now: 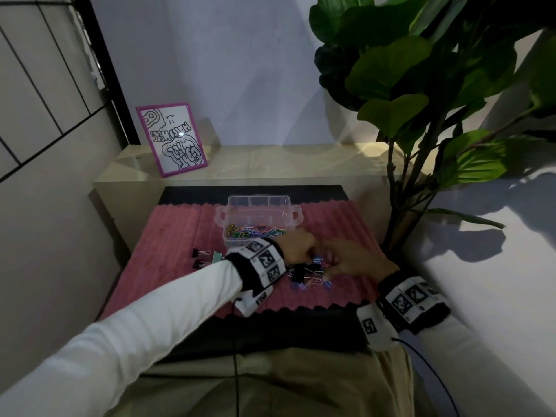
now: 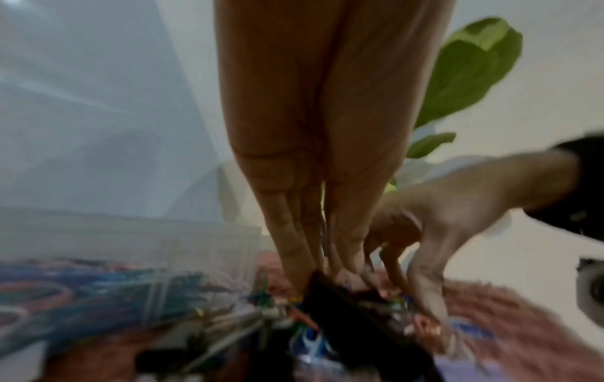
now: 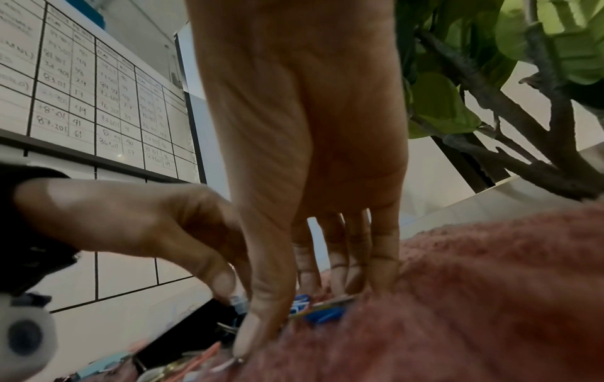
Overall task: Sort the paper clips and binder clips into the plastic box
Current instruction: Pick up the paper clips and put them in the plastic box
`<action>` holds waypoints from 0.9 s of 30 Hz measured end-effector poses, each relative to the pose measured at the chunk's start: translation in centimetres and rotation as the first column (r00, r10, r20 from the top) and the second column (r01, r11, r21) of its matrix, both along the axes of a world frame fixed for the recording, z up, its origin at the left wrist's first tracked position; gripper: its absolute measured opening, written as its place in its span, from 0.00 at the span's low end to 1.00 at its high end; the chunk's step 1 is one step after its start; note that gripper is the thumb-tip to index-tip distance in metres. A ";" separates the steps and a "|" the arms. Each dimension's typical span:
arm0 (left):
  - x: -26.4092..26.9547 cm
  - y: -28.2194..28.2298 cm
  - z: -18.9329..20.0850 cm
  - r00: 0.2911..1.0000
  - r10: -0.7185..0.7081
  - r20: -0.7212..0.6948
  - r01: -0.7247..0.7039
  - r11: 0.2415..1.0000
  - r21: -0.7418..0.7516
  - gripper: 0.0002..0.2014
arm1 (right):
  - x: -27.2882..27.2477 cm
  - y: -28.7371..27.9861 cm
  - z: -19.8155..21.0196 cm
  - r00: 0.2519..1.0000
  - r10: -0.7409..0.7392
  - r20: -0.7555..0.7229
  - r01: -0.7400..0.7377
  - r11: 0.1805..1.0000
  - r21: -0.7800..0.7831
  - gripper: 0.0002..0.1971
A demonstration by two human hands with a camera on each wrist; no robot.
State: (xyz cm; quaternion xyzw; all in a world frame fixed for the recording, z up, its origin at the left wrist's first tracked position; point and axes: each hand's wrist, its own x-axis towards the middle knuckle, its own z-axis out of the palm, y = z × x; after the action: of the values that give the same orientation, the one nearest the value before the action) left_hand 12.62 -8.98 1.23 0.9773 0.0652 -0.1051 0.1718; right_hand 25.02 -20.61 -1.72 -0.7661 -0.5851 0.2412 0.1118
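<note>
A clear plastic box (image 1: 258, 216) stands at the far side of the pink mat (image 1: 168, 266), with coloured paper clips (image 1: 255, 231) in its near compartment. A loose pile of paper clips and binder clips (image 1: 313, 276) lies in front of it. My left hand (image 1: 311, 255) reaches into the pile with its fingertips (image 2: 349, 281) bunched on a black binder clip (image 2: 356, 318). My right hand (image 1: 329, 270) comes in from the right, its straight fingers (image 3: 382, 258) pointing down onto the mat among blue clips (image 3: 323, 314), thumb apart.
Two black binder clips (image 1: 200, 257) and a pale green clip (image 1: 217, 257) lie left of the pile. A framed drawing (image 1: 171, 139) leans on the beige ledge (image 1: 270, 164) behind. A large leafy plant (image 1: 421, 85) overhangs the right side. A gridded whiteboard (image 1: 45, 85) hangs at the left.
</note>
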 end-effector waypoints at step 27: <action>-3.6 6.5 2.9 0.881 0.428 0.200 -0.312 0.845 -0.434 0.09 | -0.4 0.4 0.8 0.762 -0.211 -0.612 0.438 0.864 0.248 0.06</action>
State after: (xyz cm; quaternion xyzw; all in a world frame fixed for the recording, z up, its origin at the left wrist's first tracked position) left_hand 9.03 -2.45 4.13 0.8963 0.2066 0.0636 0.3871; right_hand 24.66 -20.21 -0.91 -0.7143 -0.4155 0.3165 0.4658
